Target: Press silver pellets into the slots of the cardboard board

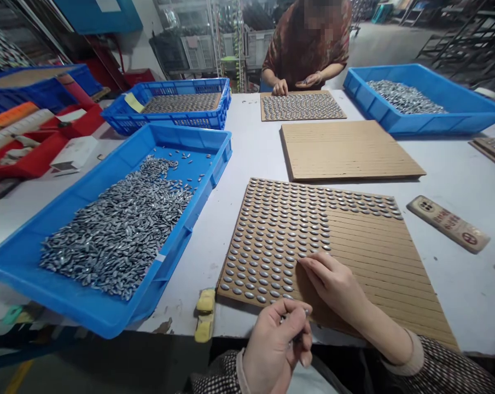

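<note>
R fingers (314,264) by grey pcs (261,299) on cdbd (380,257); L fingers (290,327) hold more.

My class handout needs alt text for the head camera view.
A person's right hand is at rows of silver oval pieces on partly covered cardboard; the left hand holds more. A blue tray heaped with pieces stands left; a co-worker works opposite.

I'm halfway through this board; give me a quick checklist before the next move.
1. Supply in the blue tray: ok, a large heap of silver pieces.
2. Left hand stocked: ok, some pieces show between its fingers; how many, cannot tell.
3. Right hand positioned: ok, fingertips beside the rows on the grooved board.
4. Piece pinched in the right fingertips: cannot tell.
5. Board fully covered: not ok, bare grooves show on its right side.
6. Labelled bar off the board: ok, it lies to the right.
</note>
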